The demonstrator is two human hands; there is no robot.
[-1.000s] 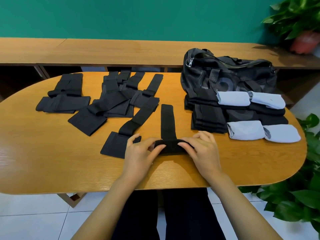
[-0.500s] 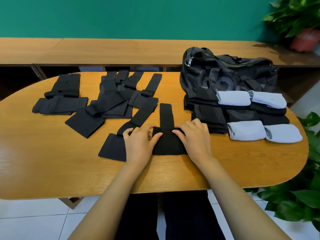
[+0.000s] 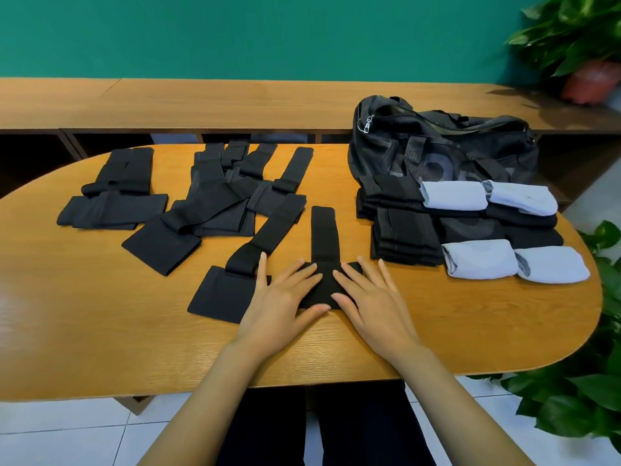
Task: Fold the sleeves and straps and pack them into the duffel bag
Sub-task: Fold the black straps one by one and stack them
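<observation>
A black strap (image 3: 323, 237) lies in front of me on the wooden table (image 3: 100, 314), its wide pad end folded over near the front. My left hand (image 3: 280, 299) and my right hand (image 3: 371, 297) lie flat on that folded pad, fingers spread, pressing it down. Another black strap (image 3: 248, 260) lies unfolded just left of my left hand. The black duffel bag (image 3: 443, 142) stands open at the back right. In front of it sit folded black pieces (image 3: 405, 237) and rolled pale blue sleeves (image 3: 480, 260).
Several loose black straps (image 3: 215, 200) are heaped at the back centre, and a folded black pile (image 3: 114, 196) is at the far left. A wooden bench (image 3: 201, 105) runs behind the table. Potted plants (image 3: 578, 381) stand at the right edge.
The pad end of the strap was rolled up under my fingertips, then folded forward. Both hands have since flattened out on top of it.
</observation>
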